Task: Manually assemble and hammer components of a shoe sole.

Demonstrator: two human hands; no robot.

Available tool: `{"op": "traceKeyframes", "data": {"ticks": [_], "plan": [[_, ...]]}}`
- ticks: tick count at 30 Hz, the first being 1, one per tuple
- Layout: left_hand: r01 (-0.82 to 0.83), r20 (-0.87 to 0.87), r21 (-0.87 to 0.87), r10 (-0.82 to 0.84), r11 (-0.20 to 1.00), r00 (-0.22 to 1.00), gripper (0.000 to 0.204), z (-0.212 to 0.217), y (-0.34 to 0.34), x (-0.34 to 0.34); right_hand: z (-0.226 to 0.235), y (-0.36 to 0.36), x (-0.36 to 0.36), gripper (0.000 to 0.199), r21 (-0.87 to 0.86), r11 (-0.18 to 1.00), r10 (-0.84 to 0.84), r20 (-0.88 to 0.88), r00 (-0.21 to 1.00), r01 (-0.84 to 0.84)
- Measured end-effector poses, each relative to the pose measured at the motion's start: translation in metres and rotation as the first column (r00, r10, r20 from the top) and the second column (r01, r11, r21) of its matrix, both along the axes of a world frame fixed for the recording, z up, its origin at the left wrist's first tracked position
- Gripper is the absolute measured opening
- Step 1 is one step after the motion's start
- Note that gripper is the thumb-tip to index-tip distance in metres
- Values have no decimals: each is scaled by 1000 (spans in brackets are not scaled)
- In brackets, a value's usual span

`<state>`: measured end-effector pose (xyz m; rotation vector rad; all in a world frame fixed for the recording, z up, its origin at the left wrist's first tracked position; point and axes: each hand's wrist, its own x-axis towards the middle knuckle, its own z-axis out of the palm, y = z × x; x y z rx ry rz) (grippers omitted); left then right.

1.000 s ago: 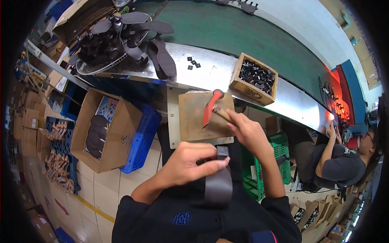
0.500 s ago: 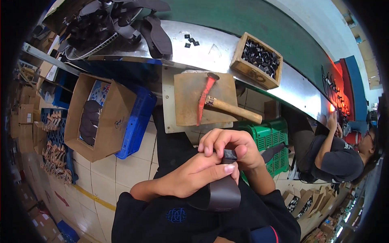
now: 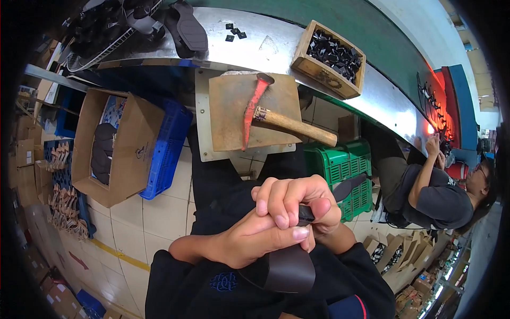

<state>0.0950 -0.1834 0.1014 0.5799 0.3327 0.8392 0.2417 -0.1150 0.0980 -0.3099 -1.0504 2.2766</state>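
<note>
Close to my body I hold a dark brown shoe, its smooth, broad part pointing down toward me. My left hand wraps round it from the left, thumb lying across the top. My right hand closes over its upper end, fingers overlapping those of the left. Between the right thumb and fingers shows a small black end; whether it is a separate piece I cannot tell. Beyond my hands, a hammer with a red head and wooden handle rests on a brown board.
On the metal bench edge stands a wooden box of small black pieces, with several loose pieces beside it. Dark shoes lie at the far left. A cardboard box and green crate flank me. A co-worker sits right.
Both hands, still gripping the shoe, have come slightly lower, and the right fingers have closed further over its upper end. The view has shifted, so the bench and hammer appear higher and further left.
</note>
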Motion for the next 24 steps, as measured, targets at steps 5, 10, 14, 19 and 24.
{"op": "traceKeyframes", "data": {"ticks": [5, 10, 14, 19, 24], "plan": [[17, 5, -7, -17, 1000, 1000, 28, 3, 6, 3, -8, 1, 5, 46, 22, 1000, -13, -95, 995, 15], [23, 67, -84, -18, 996, 998, 24, -2, 12, 4, -5, 3, 6, 51, 31, 997, -65, 2, 998, 65], [28, 156, -188, 1, 982, 988, 23, 2, 13, 8, -8, -1, 6, 58, 7, 994, -108, 28, 994, 107], [62, 169, -137, -39, 989, 985, 25, 1, 12, 14, -6, 2, 14, 56, 15, 997, -77, -21, 997, 77], [37, 62, -67, -33, 997, 998, 27, -6, 14, 17, -10, 9, 19, 53, 3, 999, -41, -52, 998, 41]]}}
